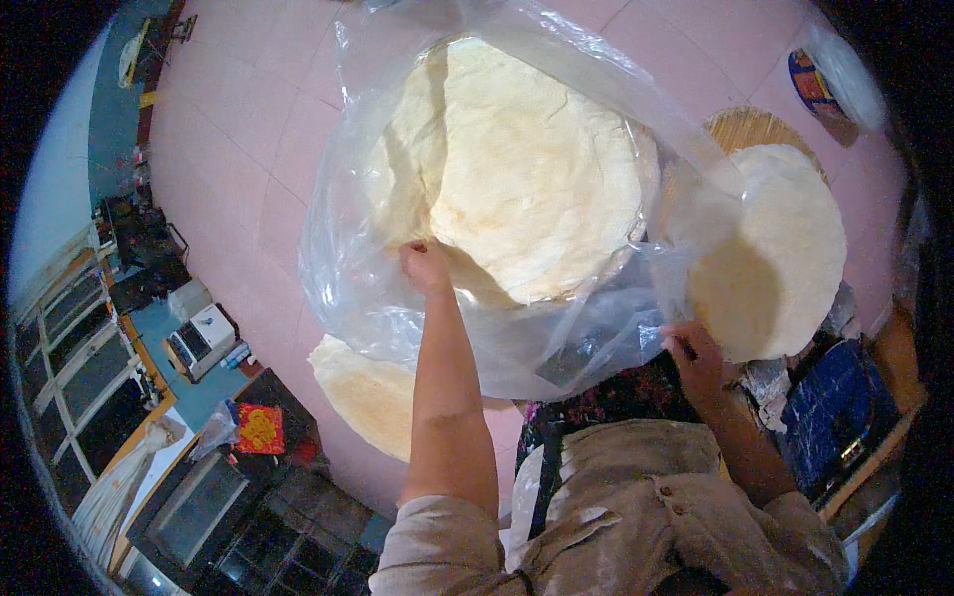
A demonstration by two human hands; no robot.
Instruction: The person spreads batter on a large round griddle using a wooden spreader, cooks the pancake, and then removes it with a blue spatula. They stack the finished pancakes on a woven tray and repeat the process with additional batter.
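A large, thin, pale flatbread (536, 171) lies within a wide clear plastic bag (589, 350) in front of me. My left hand (428, 270) reaches inside the bag's opening, its fingers closed on the near left edge of the bread, where a crease runs away from me. With my right hand (695, 353) I grip the bag's near right rim. Just beyond that hand, a second round flatbread (797, 246) rests on a round woven straw mat (756, 130), partly seen through the plastic. Part of another flatbread (365, 395) shows at left, half hidden by my forearm.
Pink floor tiles (246, 112) surround the bag. At left stand a counter with a white appliance (201, 335), a red packet (260, 429) and dark cabinets (283, 521). On the right are a dark blue marbled item (838, 406) and, farther off, a plastic-covered container (823, 86).
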